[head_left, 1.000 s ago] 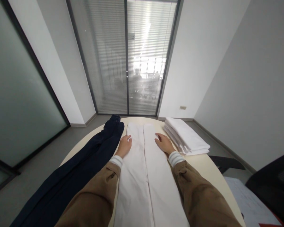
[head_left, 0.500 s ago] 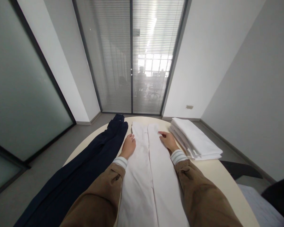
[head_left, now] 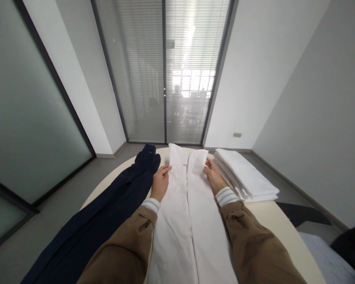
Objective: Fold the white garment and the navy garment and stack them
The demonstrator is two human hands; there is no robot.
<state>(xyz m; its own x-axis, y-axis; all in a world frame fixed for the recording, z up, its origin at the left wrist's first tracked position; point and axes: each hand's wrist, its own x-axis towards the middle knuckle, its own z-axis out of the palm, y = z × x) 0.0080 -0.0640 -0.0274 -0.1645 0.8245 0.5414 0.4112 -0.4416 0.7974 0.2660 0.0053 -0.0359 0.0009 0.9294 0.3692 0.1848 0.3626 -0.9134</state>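
Observation:
A long white garment [head_left: 174, 225], folded lengthwise with a seam or opening down its middle, runs away from me across the table. My left hand [head_left: 160, 183] pinches its left edge near the far end. On the opposite edge my right hand [head_left: 214, 176] grips the cloth between thumb and fingers, some of them hidden behind it. Between both hands the far end stands lifted off the tabletop. Dark navy trousers [head_left: 112, 211] lie stretched out just left of my left hand. Beside my right hand is a stack of folded white cloth [head_left: 248, 173].
The round cream table [head_left: 272, 225] carries all the cloth. Beyond it are a glass partition with blinds [head_left: 144, 79] and white walls [head_left: 254, 71]. A dark chair part [head_left: 304, 213] and a pale grey surface [head_left: 328, 252] show at the lower right.
The far end of the white garment has risen from the table. My right hand has moved slightly outward and its fingers have closed on the edge; my left hand now pinches the other edge.

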